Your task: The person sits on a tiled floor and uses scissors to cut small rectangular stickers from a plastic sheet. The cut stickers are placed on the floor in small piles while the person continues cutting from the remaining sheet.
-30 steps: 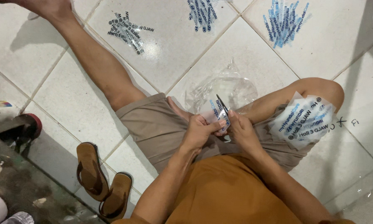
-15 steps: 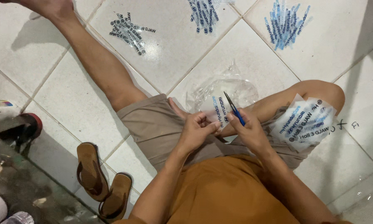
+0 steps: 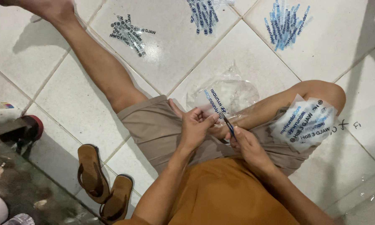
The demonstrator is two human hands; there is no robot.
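Printed strip: a clear plastic strip with blue print (image 3: 214,104) sits over the lap, pinched at its near end, in front of a crumpled clear plastic bag (image 3: 233,93) on the floor between the thighs.
Left hand: the left hand (image 3: 196,125) has fingers closed on the strip's near end, thumb on top.
Right hand: the right hand (image 3: 248,143) is wrapped round the handles of blue-handled scissors (image 3: 228,125), whose blades point up and far toward the strip.
Change: half a second ago the scissors stood higher and further right, apart from the strip; now the blades sit lower, at its near edge, and the hands are closer together.
Stack on thigh: a pile of printed clear strips (image 3: 306,123) lies on the right thigh, unmoved.
Floor, far: three loose heaps of strips lie on the white tiles, dark-printed (image 3: 129,33) at left, blue (image 3: 204,14) in the middle, light blue (image 3: 285,25) at right.
Floor, near left: a pair of brown sandals (image 3: 102,183).
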